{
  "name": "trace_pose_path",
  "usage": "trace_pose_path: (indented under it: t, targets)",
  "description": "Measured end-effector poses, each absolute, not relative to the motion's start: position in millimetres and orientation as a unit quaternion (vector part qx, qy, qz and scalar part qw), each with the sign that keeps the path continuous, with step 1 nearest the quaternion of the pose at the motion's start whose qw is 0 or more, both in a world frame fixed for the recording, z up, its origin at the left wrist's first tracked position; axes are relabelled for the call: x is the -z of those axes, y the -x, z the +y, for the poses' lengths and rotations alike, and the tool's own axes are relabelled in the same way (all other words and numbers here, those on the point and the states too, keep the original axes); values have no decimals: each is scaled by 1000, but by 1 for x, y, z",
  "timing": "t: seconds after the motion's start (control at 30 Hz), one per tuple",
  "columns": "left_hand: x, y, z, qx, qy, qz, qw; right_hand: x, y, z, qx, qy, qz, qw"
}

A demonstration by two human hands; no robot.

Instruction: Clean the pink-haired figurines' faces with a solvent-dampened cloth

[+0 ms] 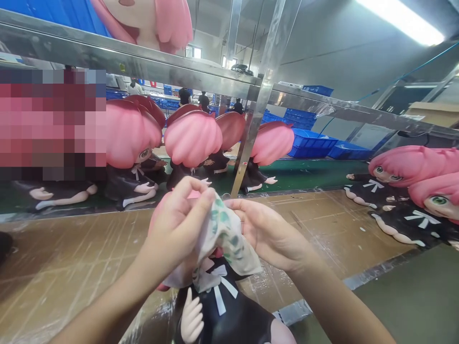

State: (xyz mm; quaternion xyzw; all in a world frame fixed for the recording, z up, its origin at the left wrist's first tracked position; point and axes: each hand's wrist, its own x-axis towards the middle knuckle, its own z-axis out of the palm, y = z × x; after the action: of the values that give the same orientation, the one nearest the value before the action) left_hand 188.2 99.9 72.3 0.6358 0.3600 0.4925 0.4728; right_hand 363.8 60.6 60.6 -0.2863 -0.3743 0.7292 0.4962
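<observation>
My left hand (179, 224) pinches the upper edge of a white cloth (229, 239) with a green leaf pattern. On the cloth's other side, my right hand (270, 231) grips its top edge between thumb and fingers. The cloth hangs in folds over a large doll figure (229, 310) with pink hair, a black dress and a white ribbon bow. Most of its face and hair is hidden behind the cloth and my left hand. The figure lies on a brown, film-covered table (89, 267), one pale hand pointing up.
Similar pink-haired figures (193, 136) sit in a row on a green surface (322, 174) behind. More figures (423, 191) lie at the right. A metal shelf frame (247, 143) crosses the view. Blue crates (310, 142) stand beyond it, and people (203, 100) are far back.
</observation>
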Motion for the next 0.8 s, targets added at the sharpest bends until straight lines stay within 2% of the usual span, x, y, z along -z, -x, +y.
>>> trace_pose_path:
  t: [0.17,0.5,0.67,0.8]
  targets:
    - [-72,-192,95,-449,-688,303,484,-53,-354,58,-756,277,-415,424]
    - [-69,-189,94,-449,-664,323,504,-46,-364,53,-758,324,-409,391]
    - [-72,-190,94,-453,-641,323,529,-43,-365,49,-762,324,-399,393]
    - [-70,-191,96,-454,-622,300,563,-36,-359,45,-764,291,-386,427]
